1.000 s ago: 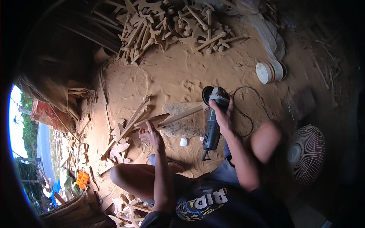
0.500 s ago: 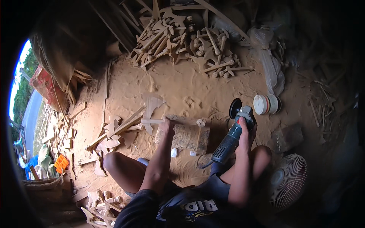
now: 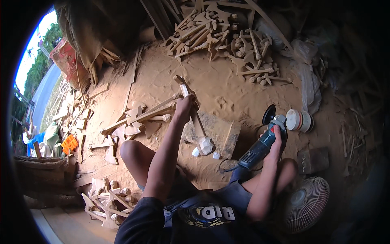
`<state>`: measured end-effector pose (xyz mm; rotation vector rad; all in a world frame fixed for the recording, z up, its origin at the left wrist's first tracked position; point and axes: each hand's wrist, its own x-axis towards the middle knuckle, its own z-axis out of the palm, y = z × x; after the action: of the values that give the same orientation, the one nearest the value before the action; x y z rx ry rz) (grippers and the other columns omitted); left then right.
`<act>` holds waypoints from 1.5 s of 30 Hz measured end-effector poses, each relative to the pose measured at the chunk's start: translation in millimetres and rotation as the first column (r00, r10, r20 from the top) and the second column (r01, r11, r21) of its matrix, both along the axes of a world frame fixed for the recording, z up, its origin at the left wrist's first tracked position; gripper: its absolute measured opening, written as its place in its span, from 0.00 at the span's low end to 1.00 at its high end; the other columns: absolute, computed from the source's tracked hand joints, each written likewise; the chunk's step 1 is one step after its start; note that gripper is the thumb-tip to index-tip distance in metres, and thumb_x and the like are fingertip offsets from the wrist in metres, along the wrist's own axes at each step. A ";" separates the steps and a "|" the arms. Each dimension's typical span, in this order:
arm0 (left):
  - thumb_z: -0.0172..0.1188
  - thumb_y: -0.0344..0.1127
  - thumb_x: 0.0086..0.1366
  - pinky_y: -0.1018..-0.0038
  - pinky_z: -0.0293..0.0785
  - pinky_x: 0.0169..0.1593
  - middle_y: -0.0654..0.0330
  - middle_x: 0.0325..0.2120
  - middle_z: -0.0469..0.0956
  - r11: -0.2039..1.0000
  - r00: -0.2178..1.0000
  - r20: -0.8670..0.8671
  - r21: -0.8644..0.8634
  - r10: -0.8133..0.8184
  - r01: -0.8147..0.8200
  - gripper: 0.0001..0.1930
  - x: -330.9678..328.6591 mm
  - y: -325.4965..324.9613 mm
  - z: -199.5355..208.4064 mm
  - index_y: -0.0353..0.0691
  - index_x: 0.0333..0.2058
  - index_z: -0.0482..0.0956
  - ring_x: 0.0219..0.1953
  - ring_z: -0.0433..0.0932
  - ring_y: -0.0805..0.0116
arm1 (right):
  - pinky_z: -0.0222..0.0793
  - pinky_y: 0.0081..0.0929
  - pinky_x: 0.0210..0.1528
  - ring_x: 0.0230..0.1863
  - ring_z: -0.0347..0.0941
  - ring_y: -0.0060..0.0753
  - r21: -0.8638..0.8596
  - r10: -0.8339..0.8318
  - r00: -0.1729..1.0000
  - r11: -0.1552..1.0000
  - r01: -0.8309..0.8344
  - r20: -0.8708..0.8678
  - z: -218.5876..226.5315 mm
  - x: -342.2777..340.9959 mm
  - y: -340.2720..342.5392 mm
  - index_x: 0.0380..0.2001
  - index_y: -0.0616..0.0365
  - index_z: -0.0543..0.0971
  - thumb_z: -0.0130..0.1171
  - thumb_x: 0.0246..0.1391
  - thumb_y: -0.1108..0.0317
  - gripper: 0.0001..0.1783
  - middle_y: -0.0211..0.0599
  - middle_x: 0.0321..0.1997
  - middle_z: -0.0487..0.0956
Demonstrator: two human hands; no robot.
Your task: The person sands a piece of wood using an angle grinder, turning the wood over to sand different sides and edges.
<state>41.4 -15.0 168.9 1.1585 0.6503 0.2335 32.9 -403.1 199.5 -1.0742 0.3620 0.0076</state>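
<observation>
My left hand [image 3: 185, 106] is closed round a long wooden stick [image 3: 196, 122]. A faceted knob [image 3: 206, 145] caps the stick's near end, and its far end tilts up past my fist. The knob overlaps the near side of a worn wooden block [image 3: 224, 132] on the ground. On the right, my right hand [image 3: 276, 142] grips a blue-green angle grinder [image 3: 260, 147] by its body. A round black disc [image 3: 269, 114] sits at the grinder's far end, apart from the stick. Whether the disc spins cannot be told.
Carved wooden pieces [image 3: 203, 34] are heaped at the back, with more [image 3: 140, 116] lying left of me and a pile [image 3: 109, 203] at front left. A white tub [image 3: 300, 120] lies past the grinder. A fan [image 3: 306, 203] stands by my right knee.
My left hand has swung the stick from lying level across the block to a steep slant, bringing the knob nearer to me. The view has shifted, while the right hand keeps the grinder.
</observation>
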 end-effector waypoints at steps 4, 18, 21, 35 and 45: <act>0.61 0.33 0.70 0.68 0.78 0.34 0.59 0.27 0.74 0.992 0.997 0.058 -0.109 -0.058 0.064 0.08 -13.1 -5.7 33.0 0.34 0.40 0.75 0.26 0.77 0.67 | 0.80 0.33 0.30 0.28 0.81 0.37 0.086 0.041 0.999 0.996 -0.039 -0.028 -6.4 1.2 -1.3 0.49 0.58 0.79 0.72 0.61 0.49 0.26 0.40 0.34 0.82; 0.54 0.46 0.81 0.72 0.74 0.33 0.65 0.37 0.75 0.976 0.898 0.384 0.069 -0.216 0.206 0.13 -41.8 -32.7 56.2 0.41 0.49 0.73 0.29 0.72 0.75 | 0.79 0.35 0.31 0.28 0.80 0.35 0.119 0.093 0.996 0.989 -0.092 -0.006 -4.7 -1.7 -2.2 0.46 0.53 0.78 0.70 0.61 0.46 0.24 0.35 0.33 0.81; 0.52 0.50 0.82 0.73 0.74 0.32 0.66 0.36 0.73 0.989 0.956 0.259 -0.013 -0.139 0.148 0.15 -38.3 -36.9 44.3 0.43 0.46 0.73 0.27 0.71 0.75 | 0.79 0.35 0.31 0.29 0.80 0.35 0.091 0.110 0.994 0.990 -0.108 -0.018 -13.9 2.1 -7.2 0.45 0.53 0.78 0.71 0.61 0.49 0.21 0.33 0.34 0.82; 0.68 0.45 0.65 0.69 0.80 0.41 0.54 0.30 0.83 0.317 0.361 -0.578 0.182 -0.731 0.931 0.24 -224.9 -123.0 -67.9 0.30 0.49 0.79 0.36 0.85 0.64 | 0.81 0.37 0.39 0.34 0.81 0.38 0.109 0.136 0.991 0.985 -0.133 -0.017 -6.6 -8.5 -16.1 0.49 0.55 0.77 0.69 0.62 0.48 0.24 0.38 0.39 0.82; 0.67 0.48 0.69 0.73 0.77 0.39 0.60 0.34 0.83 0.837 0.862 -0.315 0.262 -0.396 0.481 0.19 -254.6 -77.6 12.8 0.34 0.43 0.79 0.36 0.80 0.74 | 0.83 0.36 0.30 0.29 0.80 0.37 -0.199 0.198 0.947 0.968 -0.150 0.252 7.8 -29.7 19.9 0.61 0.54 0.67 0.70 0.60 0.67 0.30 0.44 0.38 0.81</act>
<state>-213.2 -92.6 181.7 1.6519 0.5512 -0.2141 3.3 -383.3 207.3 -1.2639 0.0191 -0.0133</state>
